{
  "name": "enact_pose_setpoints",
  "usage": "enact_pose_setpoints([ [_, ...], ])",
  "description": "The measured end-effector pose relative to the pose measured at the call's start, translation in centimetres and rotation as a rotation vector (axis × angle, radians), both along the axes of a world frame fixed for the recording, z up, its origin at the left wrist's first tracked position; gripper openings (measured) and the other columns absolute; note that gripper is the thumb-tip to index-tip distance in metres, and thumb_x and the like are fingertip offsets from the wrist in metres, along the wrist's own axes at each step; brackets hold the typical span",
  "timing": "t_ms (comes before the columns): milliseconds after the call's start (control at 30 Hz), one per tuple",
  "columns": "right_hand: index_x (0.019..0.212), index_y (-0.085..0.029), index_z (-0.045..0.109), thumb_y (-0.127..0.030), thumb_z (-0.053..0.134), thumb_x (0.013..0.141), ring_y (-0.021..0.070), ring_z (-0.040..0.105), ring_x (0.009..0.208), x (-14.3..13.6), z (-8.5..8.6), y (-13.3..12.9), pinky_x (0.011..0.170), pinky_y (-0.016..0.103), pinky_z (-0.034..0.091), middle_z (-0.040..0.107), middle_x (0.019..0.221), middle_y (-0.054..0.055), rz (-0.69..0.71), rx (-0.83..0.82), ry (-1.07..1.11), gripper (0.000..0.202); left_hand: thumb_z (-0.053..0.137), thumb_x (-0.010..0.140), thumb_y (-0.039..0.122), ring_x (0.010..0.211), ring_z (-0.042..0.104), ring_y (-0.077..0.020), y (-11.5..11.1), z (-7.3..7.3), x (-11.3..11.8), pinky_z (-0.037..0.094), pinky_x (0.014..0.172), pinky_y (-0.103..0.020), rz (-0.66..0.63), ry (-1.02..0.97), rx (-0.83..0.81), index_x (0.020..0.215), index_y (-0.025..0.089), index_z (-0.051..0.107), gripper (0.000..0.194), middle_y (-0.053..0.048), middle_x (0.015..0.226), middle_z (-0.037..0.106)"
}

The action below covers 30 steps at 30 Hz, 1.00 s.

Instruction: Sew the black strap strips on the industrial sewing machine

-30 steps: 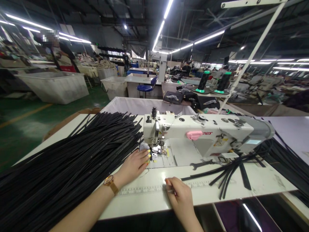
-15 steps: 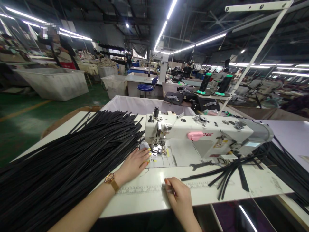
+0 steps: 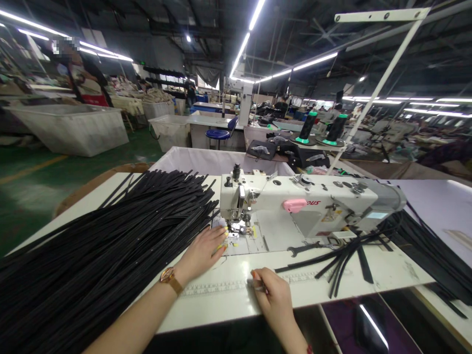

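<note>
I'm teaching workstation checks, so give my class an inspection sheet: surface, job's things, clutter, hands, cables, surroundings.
Surface: glossy white tabletop, black printed ruler scale near its front edge.
Job's things: white metal sewing machine; heap of long, thin black strips at left.
Clutter: grey metal open-ended wrench, loose bundle of black strips at right.
Hands: left hand flat beside the heap; right hand loosely curled by the scale, grip unclear.
Cables: nothing clearly seen.
Surroundings: blue round-seated chair, large grey tapered bin.

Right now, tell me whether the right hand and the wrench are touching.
Apart. The head view shows it plainly: white tabletop lies between the right hand and the wrench, which lies farther back and to the right.
</note>
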State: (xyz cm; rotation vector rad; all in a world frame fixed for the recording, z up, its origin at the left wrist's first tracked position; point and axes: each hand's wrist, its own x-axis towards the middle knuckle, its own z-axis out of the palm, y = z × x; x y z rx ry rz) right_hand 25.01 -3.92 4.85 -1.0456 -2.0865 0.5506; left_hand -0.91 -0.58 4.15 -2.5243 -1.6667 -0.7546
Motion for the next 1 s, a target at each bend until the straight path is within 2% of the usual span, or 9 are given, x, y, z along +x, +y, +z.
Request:
enact_pose_setpoints([
  [100, 0.084, -0.019, 0.063, -0.025, 0.041, 0.096, 0.0147, 0.053, 0.062, 0.8, 0.5, -1.0, 0.057, 0.027, 0.037, 0.057, 0.067, 0.002, -0.012, 0.023, 0.104, 0.025, 0.048, 0.094, 0.03, 0.128, 0.051, -0.0248, 0.0, -0.7, -0.2, 0.039, 0.11, -0.047, -0.026, 0.017, 0.038, 0.129, 0.022, 0.057, 0.037, -0.007, 0.138, 0.056],
  [200, 0.087, -0.019, 0.064, -0.025, 0.042, 0.095, 0.0149, 0.055, 0.065, 4.4, 1.4, -1.7, 0.06, 0.026, 0.041, 0.058, 0.07, 0.002, -0.07, 0.041, 0.1, 0.023, 0.049, 0.094, 0.036, 0.126, 0.053, -0.0269, 0.4, -2.2, -0.9, 0.041, 0.108, -0.049, -0.051, 0.045, 0.085, 0.128, 0.022, 0.058, 0.038, -0.008, 0.137, 0.057],
  [300, 0.097, -0.02, 0.064, -0.021, 0.046, 0.094, 0.0157, 0.061, 0.077, 11.2, 2.8, -1.8, 0.069, 0.025, 0.046, 0.064, 0.083, 0.004, -0.265, 0.077, -0.132, 0.018, 0.05, 0.092, 0.042, 0.124, 0.055, -0.0296, 1.5, -4.1, -1.9, 0.044, 0.106, -0.051, -0.079, 0.061, 0.133, 0.126, 0.022, 0.06, 0.04, -0.009, 0.134, 0.059],
  [400, 0.113, -0.021, 0.06, -0.012, 0.047, 0.09, 0.0167, 0.066, 0.084, 18.5, 4.5, -1.4, 0.069, 0.024, 0.048, 0.067, 0.101, 0.006, -0.585, 0.083, -0.585, 0.028, 0.051, 0.09, 0.044, 0.121, 0.057, -0.0302, 2.3, -5.3, -2.5, 0.045, 0.105, -0.049, -0.099, 0.056, 0.165, 0.123, 0.024, 0.062, 0.04, -0.007, 0.132, 0.061],
  [533, 0.121, -0.022, 0.058, -0.005, 0.045, 0.086, 0.0189, 0.068, 0.081, 23.0, 5.9, 0.5, 0.061, 0.025, 0.045, 0.066, 0.112, 0.009, -0.647, 0.073, -0.753, 0.041, 0.051, 0.089, 0.047, 0.119, 0.059, -0.0298, 2.4, -5.7, -2.7, 0.048, 0.103, -0.045, -0.104, 0.084, 0.201, 0.119, 0.023, 0.065, 0.041, -0.007, 0.129, 0.063],
  [767, 0.094, -0.018, 0.065, -0.009, 0.045, 0.089, 0.0193, 0.068, 0.082, 21.0, 7.3, 3.2, 0.063, 0.025, 0.046, 0.066, 0.116, 0.012, -0.5, 0.022, -0.828, 0.023, 0.048, 0.092, 0.049, 0.119, 0.058, -0.0288, 2.0, -5.3, -2.7, 0.048, 0.103, -0.046, -0.105, 0.111, 0.192, 0.115, 0.018, 0.067, 0.043, -0.009, 0.127, 0.064],
  [900, 0.098, -0.02, 0.063, -0.009, 0.048, 0.086, 0.0198, 0.068, 0.085, 17.7, 8.4, -1.7, 0.069, 0.026, 0.047, 0.07, 0.102, 0.007, -0.397, -0.028, -0.765, 0.022, 0.049, 0.093, 0.046, 0.117, 0.059, -0.0286, 1.7, -4.7, -2.4, 0.048, 0.102, -0.047, -0.103, 0.079, 0.195, 0.113, 0.018, 0.069, 0.04, -0.009, 0.124, 0.066],
  [933, 0.094, -0.022, 0.063, -0.011, 0.053, 0.084, 0.0183, 0.067, 0.081, 16.2, 8.5, -3.8, 0.069, 0.025, 0.047, 0.071, 0.09, 0.003, -0.31, -0.069, -0.716, 0.018, 0.049, 0.093, 0.045, 0.116, 0.06, -0.0285, 1.6, -4.4, -2.2, 0.049, 0.102, -0.047, -0.103, 0.068, 0.192, 0.112, 0.018, 0.069, 0.038, -0.009, 0.124, 0.066],
  [1000, 0.087, -0.024, 0.065, -0.018, 0.057, 0.086, 0.0164, 0.066, 0.079, 12.7, 8.4, -8.2, 0.07, 0.025, 0.047, 0.07, 0.081, 0.0, 0.073, -0.422, -0.224, 0.011, 0.05, 0.093, 0.043, 0.115, 0.061, -0.0281, 1.2, -3.7, -1.8, 0.049, 0.101, -0.046, -0.095, 0.042, 0.182, 0.111, 0.019, 0.069, 0.035, -0.008, 0.123, 0.066],
])
